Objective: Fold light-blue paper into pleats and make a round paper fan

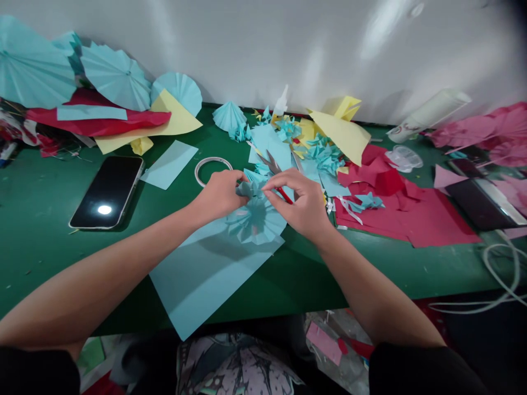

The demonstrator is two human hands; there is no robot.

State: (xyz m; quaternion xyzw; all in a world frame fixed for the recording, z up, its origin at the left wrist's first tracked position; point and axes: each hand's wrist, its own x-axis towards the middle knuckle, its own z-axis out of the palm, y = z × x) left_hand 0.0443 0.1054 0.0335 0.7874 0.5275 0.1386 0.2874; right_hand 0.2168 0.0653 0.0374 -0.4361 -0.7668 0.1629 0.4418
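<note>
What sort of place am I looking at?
Probably a paper-craft workspace: pleated blue paper fans, scissors and red paper are spread over a green tabletop.

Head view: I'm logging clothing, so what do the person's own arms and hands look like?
Black fabric sleeves stop near the elbows, leaving both forearms bare. The left hand and right hand are ungloved; no watch or bracelet shows.

The rosette [256, 224] is pale blue, the scissors' handle [285, 195] seemingly red.
</note>
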